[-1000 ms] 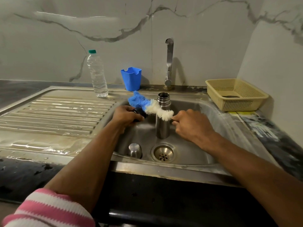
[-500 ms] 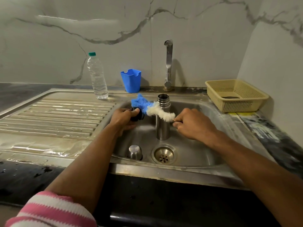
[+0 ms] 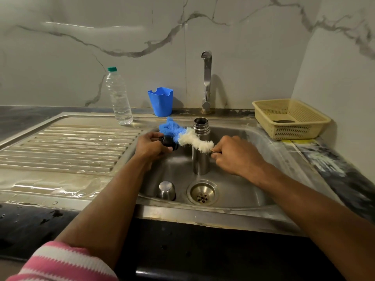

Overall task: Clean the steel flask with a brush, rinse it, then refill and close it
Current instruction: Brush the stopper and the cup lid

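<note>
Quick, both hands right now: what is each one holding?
Left hand: closed, gripping a small black stopper.
Right hand: closed, pinching the handle end of the blue-and-white bottle brush, held in front of the open steel flask.

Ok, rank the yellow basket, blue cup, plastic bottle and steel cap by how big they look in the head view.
1. Yellow basket
2. Plastic bottle and blue cup: taller against wider, too close to rank
3. Steel cap, smallest though it lies nearest the camera

Open steel flask (image 3: pixel 200 159) upright in sink (image 3: pixel 253 191)
</note>
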